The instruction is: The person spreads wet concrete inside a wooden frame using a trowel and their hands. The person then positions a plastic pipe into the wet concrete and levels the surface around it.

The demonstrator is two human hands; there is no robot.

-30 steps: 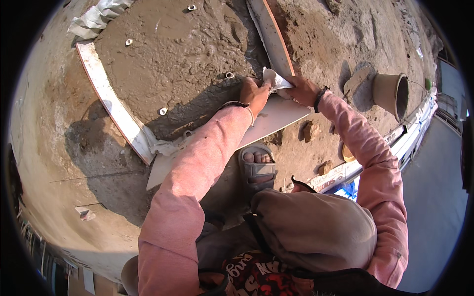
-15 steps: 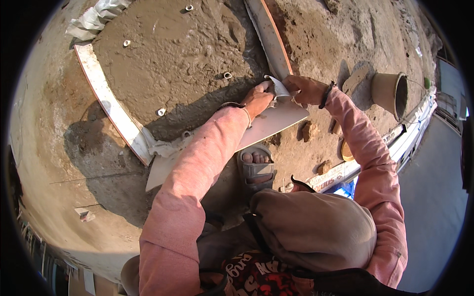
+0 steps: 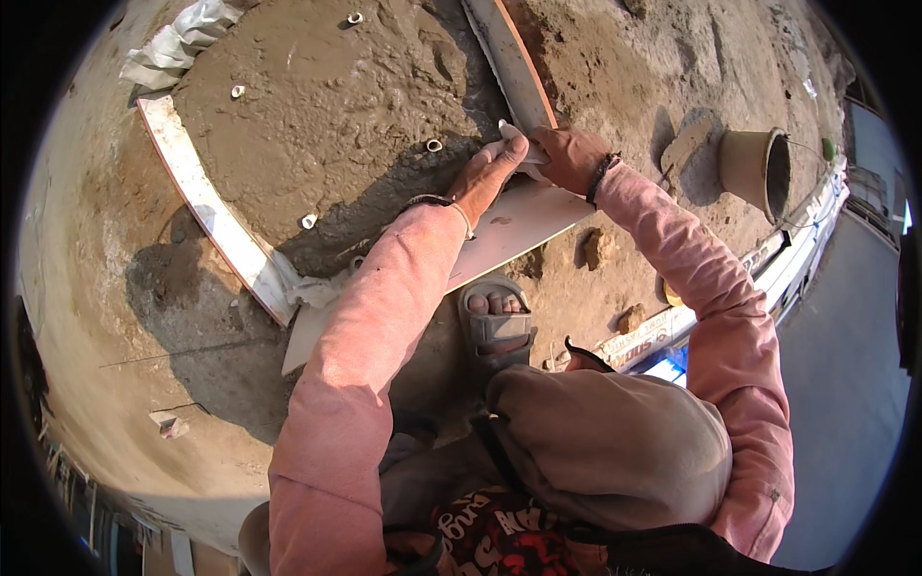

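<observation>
My left hand (image 3: 488, 173) and my right hand (image 3: 570, 157) meet at the upper right corner of a form around wet grey cement (image 3: 288, 115). Both have closed fingers on a white wrapping piece (image 3: 506, 129), largely covered by them. Beneath them lies a flat pale board (image 3: 504, 240); just beyond, an orange-edged strip (image 3: 515, 48) runs away from me. A curved white strip (image 3: 197, 178) borders the cement's left side. Short white tube pieces (image 3: 433, 146) poke out of the cement.
A beige bucket (image 3: 742, 175) lies at the right beside a pale blob (image 3: 690, 154) and small stones (image 3: 597, 248). Crumpled pale sacking (image 3: 178, 48) sits at the far upper left. My sandalled foot (image 3: 495, 322) is below the board; a long white ledge (image 3: 807, 240) runs along the right.
Both hands have shifted up and slightly left toward the orange-edged strip. My left hand now covers more of the white piece. The whole view has shifted slightly.
</observation>
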